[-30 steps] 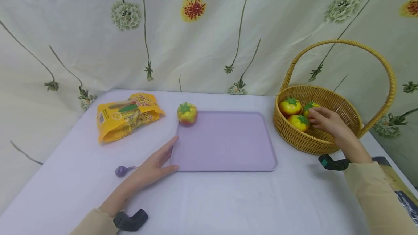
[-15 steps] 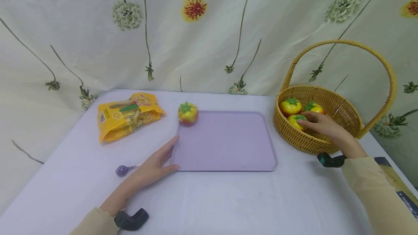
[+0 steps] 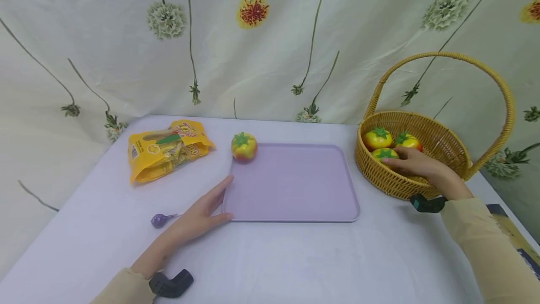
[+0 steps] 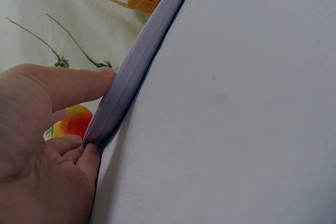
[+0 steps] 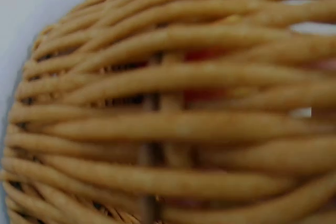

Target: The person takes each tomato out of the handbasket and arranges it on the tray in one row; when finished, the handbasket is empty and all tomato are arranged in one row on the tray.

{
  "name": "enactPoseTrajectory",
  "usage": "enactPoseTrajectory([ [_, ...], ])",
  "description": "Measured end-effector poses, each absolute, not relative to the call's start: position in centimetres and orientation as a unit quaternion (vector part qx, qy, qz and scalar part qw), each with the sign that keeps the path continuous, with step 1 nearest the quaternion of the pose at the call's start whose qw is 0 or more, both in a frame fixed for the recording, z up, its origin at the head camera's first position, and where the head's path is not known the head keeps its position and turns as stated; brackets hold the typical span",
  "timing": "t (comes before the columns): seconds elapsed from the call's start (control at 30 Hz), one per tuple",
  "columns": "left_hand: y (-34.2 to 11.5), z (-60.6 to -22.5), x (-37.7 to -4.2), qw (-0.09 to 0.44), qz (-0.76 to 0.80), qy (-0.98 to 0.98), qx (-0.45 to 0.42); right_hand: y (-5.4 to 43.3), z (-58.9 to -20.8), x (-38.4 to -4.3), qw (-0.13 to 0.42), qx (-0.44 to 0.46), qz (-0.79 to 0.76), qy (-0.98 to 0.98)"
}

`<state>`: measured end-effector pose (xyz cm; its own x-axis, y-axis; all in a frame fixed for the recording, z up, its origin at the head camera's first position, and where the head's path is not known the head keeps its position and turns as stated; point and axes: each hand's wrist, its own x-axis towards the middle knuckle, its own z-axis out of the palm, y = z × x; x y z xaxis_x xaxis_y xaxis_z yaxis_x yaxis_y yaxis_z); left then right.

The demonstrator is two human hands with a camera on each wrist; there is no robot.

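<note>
In the head view my right hand (image 3: 415,163) reaches over the near rim of a wicker basket (image 3: 381,183). Its fingers and thumb are around the front persimmon (image 3: 384,155), a yellow fruit with a green leafy top. Two more persimmons, a left one (image 3: 377,139) and a back one (image 3: 408,141), lie behind it. The right wrist view is filled by basket weave (image 5: 173,124), which hides that hand. My left hand (image 3: 202,212) rests spread at the left edge of a lilac tray (image 3: 291,182). In the left wrist view its thumb touches the tray's rim (image 4: 128,77).
A persimmon (image 3: 243,147) sits at the tray's far left corner. Behind the left hand are a yellow candy bag (image 3: 166,151) and a purple lollipop (image 3: 159,220). The basket's tall handle (image 3: 508,102) arches over its opening. A patterned cloth hangs behind the table.
My right hand has moved left and down, from the back persimmon onto the front one, and its fingers have closed around it. The left hand stays at the tray.
</note>
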<state>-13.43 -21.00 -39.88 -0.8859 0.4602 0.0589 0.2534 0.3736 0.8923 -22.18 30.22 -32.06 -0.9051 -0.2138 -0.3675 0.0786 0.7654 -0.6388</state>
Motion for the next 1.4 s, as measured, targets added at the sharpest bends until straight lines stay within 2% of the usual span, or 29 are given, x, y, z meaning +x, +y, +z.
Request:
enactPoseTrajectory([
  [0.23, -21.0, -39.7, -13.3, 0.1, 0.509, 0.828, 0.212, 30.2, -31.3, -21.5, 0.201, -0.015, -0.407, 0.891],
  [0.53, -21.2, -39.6, -13.3, 0.094, 0.513, 0.825, 0.217, 29.1, -26.4, -21.5, 0.102, -0.027, -0.448, 0.888],
  [0.7, -21.5, -39.5, -13.2, 0.093, 0.504, 0.832, 0.212, 25.5, -22.6, -21.7, 0.085, -0.056, -0.472, 0.876],
  [0.87, -21.7, -39.6, -13.2, 0.092, 0.506, 0.831, 0.211, 19.5, -20.4, -23.5, 0.072, -0.102, -0.49, 0.863],
  [0.97, -21.6, -39.9, -13.4, 0.09, 0.517, 0.823, 0.217, 15.7, -21.3, -25.1, 0.071, -0.138, -0.514, 0.844],
  [1.1, -21.3, -40.2, -13.5, 0.09, 0.524, 0.816, 0.225, 11.4, -24.6, -26.6, 0.099, -0.148, -0.535, 0.826],
  [1.27, -21.0, -40.0, -13.3, 0.092, 0.519, 0.822, 0.217, 7.7, -29.5, -27.5, 0.148, -0.107, -0.551, 0.814],
  [1.4, -21.0, -39.8, -13.3, 0.088, 0.509, 0.829, 0.214, 5.9, -32.0, -28.1, 0.176, -0.083, -0.558, 0.806],
])
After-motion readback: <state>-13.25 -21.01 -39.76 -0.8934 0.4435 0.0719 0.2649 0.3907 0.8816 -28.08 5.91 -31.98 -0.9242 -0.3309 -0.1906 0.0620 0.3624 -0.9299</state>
